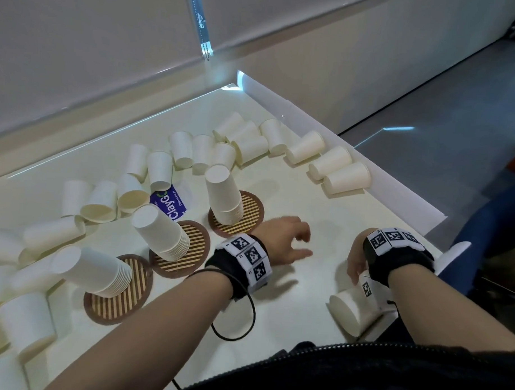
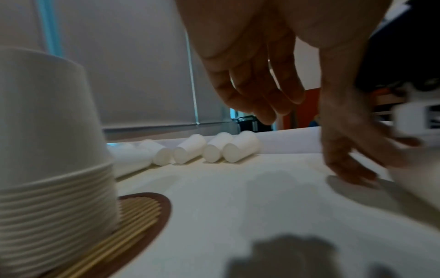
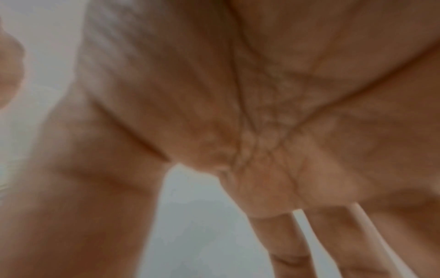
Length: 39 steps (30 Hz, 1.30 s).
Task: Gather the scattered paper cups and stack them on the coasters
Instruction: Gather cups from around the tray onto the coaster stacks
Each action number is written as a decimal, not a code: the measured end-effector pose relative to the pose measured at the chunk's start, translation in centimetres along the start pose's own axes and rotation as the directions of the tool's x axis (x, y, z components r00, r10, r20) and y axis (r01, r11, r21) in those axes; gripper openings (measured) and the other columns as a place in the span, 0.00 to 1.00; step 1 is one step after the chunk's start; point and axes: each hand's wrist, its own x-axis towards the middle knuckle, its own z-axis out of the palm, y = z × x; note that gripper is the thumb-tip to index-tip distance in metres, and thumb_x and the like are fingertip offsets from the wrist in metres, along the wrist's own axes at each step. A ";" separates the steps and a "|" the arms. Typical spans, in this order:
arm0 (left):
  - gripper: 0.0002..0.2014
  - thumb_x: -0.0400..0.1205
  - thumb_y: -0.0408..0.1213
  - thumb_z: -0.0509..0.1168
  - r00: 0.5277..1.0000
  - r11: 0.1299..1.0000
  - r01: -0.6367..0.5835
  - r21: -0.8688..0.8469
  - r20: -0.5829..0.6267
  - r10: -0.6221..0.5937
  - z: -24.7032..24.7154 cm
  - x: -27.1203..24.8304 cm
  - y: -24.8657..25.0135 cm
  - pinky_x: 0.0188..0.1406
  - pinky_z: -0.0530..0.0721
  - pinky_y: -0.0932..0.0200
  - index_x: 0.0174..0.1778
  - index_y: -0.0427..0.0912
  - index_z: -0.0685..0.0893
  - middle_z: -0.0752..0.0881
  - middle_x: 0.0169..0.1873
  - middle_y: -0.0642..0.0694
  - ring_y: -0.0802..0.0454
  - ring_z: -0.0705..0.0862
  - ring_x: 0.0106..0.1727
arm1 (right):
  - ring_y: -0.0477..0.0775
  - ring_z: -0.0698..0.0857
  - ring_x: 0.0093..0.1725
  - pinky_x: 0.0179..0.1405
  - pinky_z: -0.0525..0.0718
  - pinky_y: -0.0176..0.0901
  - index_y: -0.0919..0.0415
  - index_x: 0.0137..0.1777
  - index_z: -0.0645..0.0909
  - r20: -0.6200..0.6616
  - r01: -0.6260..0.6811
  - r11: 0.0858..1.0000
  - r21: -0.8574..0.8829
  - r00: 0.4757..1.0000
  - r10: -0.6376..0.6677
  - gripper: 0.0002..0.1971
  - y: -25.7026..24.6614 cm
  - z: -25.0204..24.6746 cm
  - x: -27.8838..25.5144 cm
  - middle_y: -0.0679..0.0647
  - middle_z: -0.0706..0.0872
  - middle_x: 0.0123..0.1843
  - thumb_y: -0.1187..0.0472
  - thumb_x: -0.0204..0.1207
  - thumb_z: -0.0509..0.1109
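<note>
A lying paper cup (image 1: 352,310), right of the rightmost coaster (image 1: 235,213), is grasped by the right hand (image 1: 356,264), fingers curled round its base. The left hand (image 1: 287,239) hovers between them, fingers relaxed and holding nothing. The cup should be inverted, held lightly, and lowered squarely over that coaster's stack (image 1: 222,198).

My head camera looks down on my fingers (image 1: 300,234); the left wrist camera sits low behind them; the right one presses against my palm.
</note>
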 end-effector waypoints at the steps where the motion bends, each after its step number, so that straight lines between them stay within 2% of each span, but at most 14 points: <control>1: 0.19 0.78 0.49 0.70 0.997 1.000 -0.021 -0.015 0.077 0.022 0.6 -0.2 0.9 0.51 0.76 0.58 0.59 0.42 0.82 0.82 0.54 0.45 0.48 0.81 0.54 | 0.53 0.86 0.38 0.54 0.85 0.43 0.56 0.15 0.86 -0.004 0.000 1.000 0.019 1.000 0.000 0.10 0.0 -0.1 0.7 0.52 0.89 0.35 0.56 0.47 0.84; 4: 0.23 0.76 0.51 0.71 0.960 0.996 -0.093 0.000 0.266 0.090 3.0 -0.5 3.3 0.48 0.74 0.58 0.63 0.44 0.78 0.81 0.56 0.46 0.48 0.81 0.54 | 0.52 0.90 0.46 0.59 0.86 0.48 0.52 0.25 0.90 0.021 0.064 0.996 0.069 0.998 -0.065 0.14 0.1 0.0 3.7 0.49 0.92 0.42 0.51 0.36 0.82; 6: 0.23 0.78 0.49 0.69 0.933 0.990 -0.134 0.035 0.340 0.114 4.2 -0.5 4.3 0.47 0.75 0.56 0.66 0.44 0.76 0.80 0.59 0.45 0.46 0.81 0.56 | 0.52 0.89 0.48 0.59 0.85 0.46 0.53 0.29 0.90 0.032 0.110 0.987 0.113 0.993 -0.114 0.14 0.1 0.5 4.1 0.50 0.91 0.44 0.50 0.41 0.82; 9: 0.21 0.81 0.43 0.65 0.906 0.979 -0.168 0.118 0.409 0.106 4.9 -0.4 4.8 0.45 0.73 0.54 0.69 0.42 0.73 0.78 0.62 0.43 0.43 0.80 0.58 | 0.54 0.84 0.35 0.45 0.83 0.40 0.57 0.20 0.86 -0.064 0.102 0.976 0.194 0.994 -0.092 0.10 -0.1 0.7 2.7 0.52 0.87 0.23 0.53 0.48 0.82; 11: 0.19 0.83 0.40 0.63 0.902 0.980 -0.146 0.138 0.424 0.075 5.0 -0.3 4.3 0.45 0.73 0.53 0.69 0.40 0.73 0.77 0.62 0.41 0.41 0.80 0.60 | 0.54 0.82 0.30 0.38 0.79 0.37 0.60 0.23 0.86 -0.104 0.125 0.966 0.228 0.989 -0.103 0.10 -0.1 0.6 2.1 0.52 0.84 0.19 0.55 0.54 0.80; 13: 0.18 0.82 0.37 0.62 0.921 0.993 -0.059 0.107 0.390 0.012 4.7 -0.3 3.1 0.49 0.75 0.53 0.68 0.41 0.75 0.78 0.61 0.41 0.41 0.80 0.60 | 0.55 0.82 0.33 0.38 0.80 0.38 0.63 0.32 0.84 -0.040 0.177 0.918 0.355 0.984 -0.174 0.07 -0.4 0.4 2.3 0.55 0.87 0.30 0.61 0.65 0.78; 16: 0.16 0.80 0.33 0.63 0.958 0.991 0.126 0.042 0.254 -0.133 3.4 0.0 1.1 0.52 0.77 0.53 0.64 0.45 0.79 0.78 0.59 0.42 0.43 0.80 0.59 | 0.60 0.87 0.37 0.42 0.88 0.45 0.67 0.35 0.85 0.009 0.233 0.766 0.599 0.955 -0.297 0.04 -0.8 0.3 2.1 0.62 0.88 0.38 0.68 0.66 0.78; 19: 0.16 0.81 0.35 0.62 0.956 0.958 0.283 -0.054 0.101 -0.276 2.1 0.6 -0.4 0.54 0.76 0.53 0.64 0.49 0.82 0.76 0.57 0.42 0.43 0.80 0.58 | 0.59 0.85 0.34 0.26 0.88 0.45 0.68 0.41 0.80 -0.050 0.258 0.575 0.776 0.935 -0.352 0.04 -1.8 -0.5 1.4 0.62 0.83 0.38 0.68 0.76 0.70; 24: 0.22 0.80 0.28 0.60 0.921 0.884 0.309 -0.351 -0.121 -0.370 -0.3 1.3 -1.1 0.61 0.74 0.56 0.70 0.43 0.78 0.82 0.60 0.35 0.38 0.80 0.62 | 0.62 0.85 0.49 0.51 0.82 0.53 0.70 0.55 0.79 -0.488 0.474 0.520 0.711 0.864 -0.121 0.11 -2.4 -3.9 2.0 0.65 0.83 0.56 0.63 0.77 0.68; 27: 0.22 0.82 0.28 0.56 0.864 0.806 0.329 -0.492 -0.189 -0.467 -1.2 1.5 -1.2 0.41 0.75 0.62 0.72 0.47 0.74 0.87 0.51 0.33 0.41 0.83 0.44 | 0.66 0.77 0.68 0.63 0.76 0.51 0.67 0.73 0.69 -0.624 0.496 0.566 0.658 0.781 0.040 0.29 -2.4 -5.8 2.4 0.66 0.72 0.72 0.62 0.73 0.72; 31: 0.22 0.81 0.27 0.54 0.805 0.714 0.336 -0.614 -0.207 -0.556 -1.8 1.7 -1.8 0.22 0.76 0.77 0.69 0.50 0.75 0.82 0.38 0.41 0.47 0.80 0.31 | 0.69 0.71 0.71 0.65 0.74 0.57 0.60 0.78 0.63 -0.682 0.477 0.638 0.605 0.724 0.105 0.37 -3.1 -7.3 4.0 0.64 0.63 0.75 0.59 0.71 0.75; 32: 0.24 0.81 0.25 0.53 0.792 0.684 0.331 -0.650 -0.203 -0.576 -2.1 1.7 -1.7 0.24 0.81 0.74 0.70 0.51 0.75 0.79 0.38 0.44 0.45 0.81 0.33 | 0.69 0.70 0.72 0.66 0.73 0.58 0.60 0.79 0.60 -0.679 0.472 0.632 0.615 0.724 0.120 0.39 -3.0 -7.5 4.3 0.64 0.62 0.76 0.57 0.71 0.75; 35: 0.30 0.77 0.22 0.50 0.777 0.613 0.339 -0.713 -0.155 -0.610 -3.0 1.6 -1.8 0.35 0.90 0.43 0.69 0.57 0.76 0.72 0.36 0.52 0.39 0.84 0.35 | 0.68 0.68 0.76 0.71 0.71 0.61 0.62 0.83 0.51 -0.636 0.450 0.572 0.685 0.753 0.169 0.48 -2.6 -8.1 5.5 0.64 0.60 0.81 0.49 0.71 0.76; 39: 0.33 0.71 0.21 0.48 0.776 0.586 0.362 -0.725 -0.114 -0.621 -3.6 1.9 -2.7 0.23 0.86 0.52 0.63 0.61 0.76 0.79 0.49 0.44 0.40 0.84 0.28 | 0.67 0.71 0.75 0.69 0.72 0.59 0.62 0.83 0.43 -0.572 0.462 0.422 0.780 0.799 0.184 0.54 -2.1 -8.3 6.5 0.65 0.67 0.79 0.50 0.69 0.78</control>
